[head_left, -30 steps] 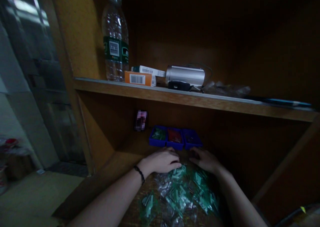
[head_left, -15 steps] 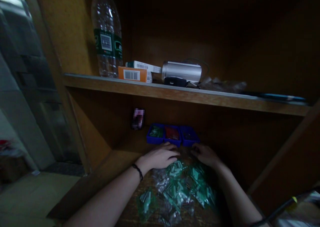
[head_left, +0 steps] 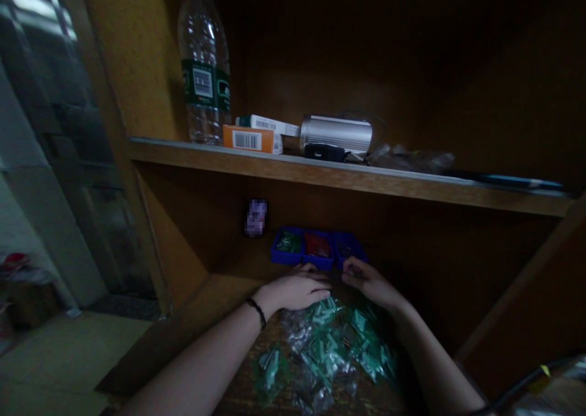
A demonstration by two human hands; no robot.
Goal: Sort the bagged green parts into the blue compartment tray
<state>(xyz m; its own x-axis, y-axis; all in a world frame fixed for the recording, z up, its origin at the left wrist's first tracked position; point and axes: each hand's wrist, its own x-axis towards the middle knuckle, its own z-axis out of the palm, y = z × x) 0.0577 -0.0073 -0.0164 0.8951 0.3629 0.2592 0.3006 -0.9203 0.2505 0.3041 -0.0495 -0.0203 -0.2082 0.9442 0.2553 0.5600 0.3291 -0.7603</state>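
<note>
My left hand (head_left: pixel 297 289), with a black cord on its wrist, lies palm down at the back edge of a pile of small clear bags (head_left: pixel 327 346) holding green and whitish pieces. Its fingers are spread and reach toward the middle blue bin (head_left: pixel 317 262), which holds something red. Close by on the right, my right hand (head_left: pixel 370 282) has its fingers curled together in front of the right blue bin (head_left: pixel 339 258), whose contents are dark. Whatever those fingertips hold, if anything, is too dim to make out. Green bags lie in the left blue bin (head_left: pixel 286 258).
The wooden shelf (head_left: pixel 320 171) above carries a plastic bottle (head_left: pixel 204 80), an orange box (head_left: pixel 249 139), a silver cylinder (head_left: pixel 336 134), and a crumpled clear bag (head_left: pixel 409 158). A lone green bag (head_left: pixel 271 367) lies left of the pile. A dark cable (head_left: pixel 517 385) crosses the lower right.
My right hand has shifted left and slightly up, its fingertips now nearer my left hand and the right bin. My left hand stays almost in place. The view has moved slightly.
</note>
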